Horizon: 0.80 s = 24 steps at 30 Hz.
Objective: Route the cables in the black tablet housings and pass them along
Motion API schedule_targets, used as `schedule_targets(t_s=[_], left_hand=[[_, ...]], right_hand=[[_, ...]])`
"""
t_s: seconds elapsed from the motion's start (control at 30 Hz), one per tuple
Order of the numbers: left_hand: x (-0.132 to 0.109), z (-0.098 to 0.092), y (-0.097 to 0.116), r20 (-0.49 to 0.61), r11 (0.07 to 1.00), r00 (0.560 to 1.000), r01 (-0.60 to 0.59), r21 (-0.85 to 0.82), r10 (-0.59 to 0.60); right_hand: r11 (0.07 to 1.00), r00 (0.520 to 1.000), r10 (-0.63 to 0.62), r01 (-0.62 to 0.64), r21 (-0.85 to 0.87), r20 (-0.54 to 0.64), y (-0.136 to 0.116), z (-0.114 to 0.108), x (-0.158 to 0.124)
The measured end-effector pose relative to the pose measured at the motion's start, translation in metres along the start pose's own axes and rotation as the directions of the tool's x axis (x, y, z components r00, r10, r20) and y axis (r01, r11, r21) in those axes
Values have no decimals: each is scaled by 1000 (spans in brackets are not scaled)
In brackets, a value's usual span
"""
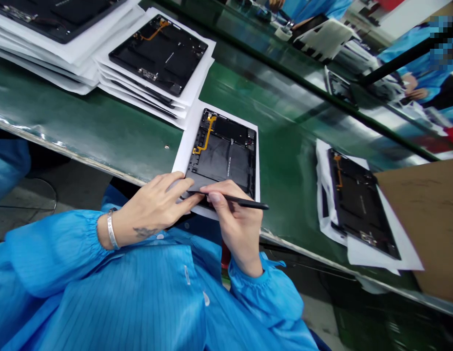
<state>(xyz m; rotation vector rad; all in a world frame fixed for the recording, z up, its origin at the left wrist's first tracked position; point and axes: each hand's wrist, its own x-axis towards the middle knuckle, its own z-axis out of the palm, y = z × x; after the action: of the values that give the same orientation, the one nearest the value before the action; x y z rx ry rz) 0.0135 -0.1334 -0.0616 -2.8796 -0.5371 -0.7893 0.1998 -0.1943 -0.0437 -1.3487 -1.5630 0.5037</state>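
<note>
In front of me a black tablet-like device housing (226,156) lies on a white sheet (180,153), its inside facing up. An orange flex cable (207,136) runs along its left side. My right hand (239,222) grips a slim black pen-like tool (248,202), its thin end pointing left at the housing's near edge. Resting on the near left corner is my left hand (153,204), its fingers stretched out and apart, with thumb and index finger close to the tool's tip. The fingers partly hide that corner.
Stacked housings between white sheets (202,73) stand behind and to the left on the green table (285,161). Another housing (365,204) lies at the right beside a cardboard box (423,214). A dark rail (303,78) crosses behind; people in blue work beyond it.
</note>
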Motion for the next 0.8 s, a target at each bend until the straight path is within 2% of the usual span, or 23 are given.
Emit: schedule_targets(t_s=[0.23,0.4,0.5,0.67,0.8], left_hand=[[-1,3,-4,-41,1000,999,-21,-6,20],[-11,10,-16,-184,990,977,-126,-69,112],[-14,12,-20,-238,987,966,-125,-101,98],[-8,7,-15,-226,990,973,-74,-117,46],[3,1,-8,-188,999,982,-40,-33,34]], right_hand=[[994,995,-71,76,-80,63,-2,-3,2],[988,987,-87,103,-112,137,-5,-6,8],[985,982,-97,117,-124,162,-3,-16,7],[981,994,-27,46,-187,102,0,-38,-5],[978,995,-43,59,-201,85,1,-40,-14]])
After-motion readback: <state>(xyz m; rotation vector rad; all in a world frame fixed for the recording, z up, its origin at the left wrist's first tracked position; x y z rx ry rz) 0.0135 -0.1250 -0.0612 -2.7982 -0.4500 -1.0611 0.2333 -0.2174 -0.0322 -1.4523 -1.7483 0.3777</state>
